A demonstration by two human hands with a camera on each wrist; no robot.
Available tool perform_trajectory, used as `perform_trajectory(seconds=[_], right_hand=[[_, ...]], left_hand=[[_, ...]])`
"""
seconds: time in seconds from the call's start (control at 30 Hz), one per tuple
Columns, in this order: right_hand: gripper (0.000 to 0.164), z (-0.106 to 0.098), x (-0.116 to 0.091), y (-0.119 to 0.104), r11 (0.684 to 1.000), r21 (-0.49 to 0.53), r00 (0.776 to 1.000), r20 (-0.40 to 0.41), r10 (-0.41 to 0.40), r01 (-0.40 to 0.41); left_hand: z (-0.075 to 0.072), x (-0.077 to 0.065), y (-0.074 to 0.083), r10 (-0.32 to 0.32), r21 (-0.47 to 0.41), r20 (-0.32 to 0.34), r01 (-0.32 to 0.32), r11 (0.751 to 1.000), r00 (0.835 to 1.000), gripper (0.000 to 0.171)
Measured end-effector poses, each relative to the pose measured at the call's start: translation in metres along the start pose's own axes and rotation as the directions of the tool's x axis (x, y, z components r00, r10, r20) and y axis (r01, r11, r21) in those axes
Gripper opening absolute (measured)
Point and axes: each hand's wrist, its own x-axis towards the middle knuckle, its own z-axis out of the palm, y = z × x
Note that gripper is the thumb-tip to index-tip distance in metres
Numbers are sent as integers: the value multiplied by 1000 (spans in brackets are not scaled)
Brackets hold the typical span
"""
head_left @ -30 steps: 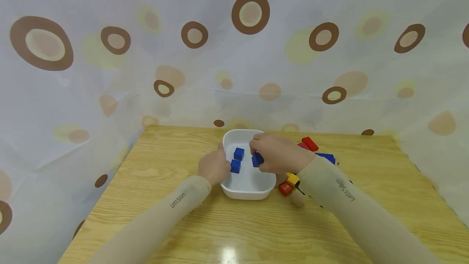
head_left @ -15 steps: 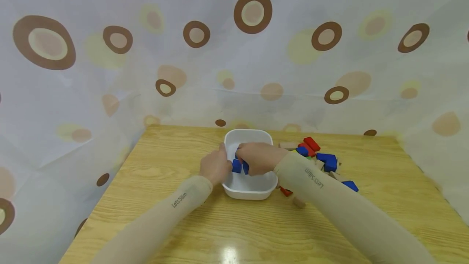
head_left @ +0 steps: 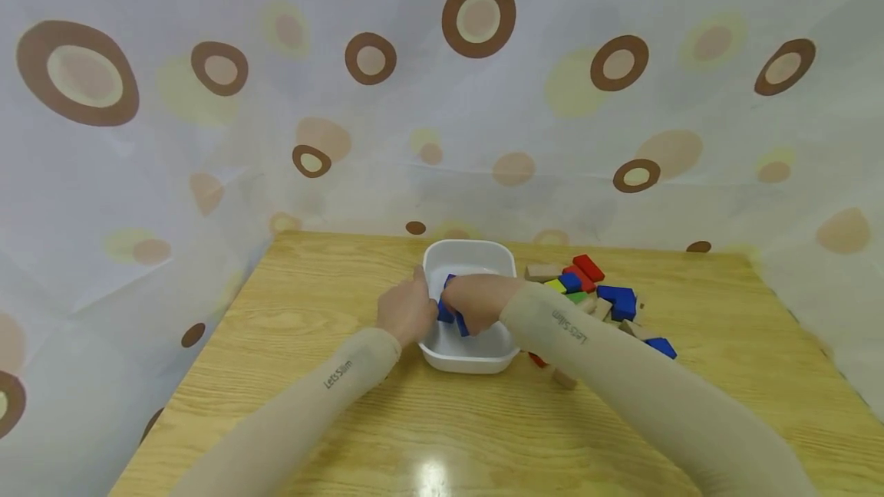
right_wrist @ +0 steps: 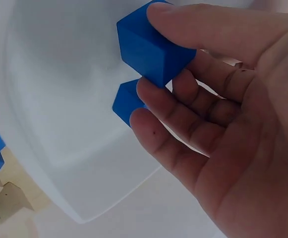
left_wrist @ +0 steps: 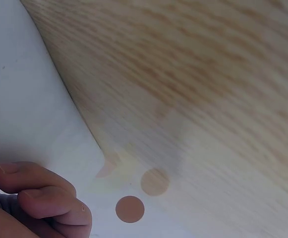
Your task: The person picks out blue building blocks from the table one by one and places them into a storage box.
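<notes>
Two beige sleeves (head_left: 297, 409) nearest, reaching in from this side of the white plastic bin (head_left: 464, 365), lettering printed on both. Wood-grain table (head_left: 373, 443) under the bin. Left hand (head_left: 406, 311) at the bin's left wall: fingers curled, looks to be gripping the rim. Right hand (head_left: 478, 301) down inside the bin, pinching a blue cube (right_wrist: 144, 47) between thumb and fingers; whether that cube touches the bin floor, can't tell. Left of it in the bin, a second blue cube (head_left: 445, 314); toward the bin's far end, a third blue cube (head_left: 450, 279), mostly hidden by the right hand.

Step in hand, my read: placing the held cube next to the others while the left hand steadies the bin. Next move calls for setting it flat on the bin floor, then parting thumb and fingers without bumping the neighbours.

Right of the bin, near to far: tan wood block (head_left: 565, 379), blue pentagon-like block (head_left: 661, 347), notched blue block (head_left: 618, 302), green block (head_left: 576, 297), yellow block (head_left: 555, 285), red bar block (head_left: 588, 267). Behind the bin, dotted curtain (head_left: 387, 152).
</notes>
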Motion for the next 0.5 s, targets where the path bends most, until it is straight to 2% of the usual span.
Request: perform_trajectory(seconds=[0.3, 0.5], right_hand=[[26, 9, 4, 0, 999, -7, 998, 54, 44, -43], [32, 9, 1, 2, 1000, 7, 999, 48, 16, -16]], left_hand=[[2, 1, 1, -2, -9, -5, 2, 1000, 1000, 71], [0, 1, 1, -4, -20, 5, 4, 1000, 1000, 71]])
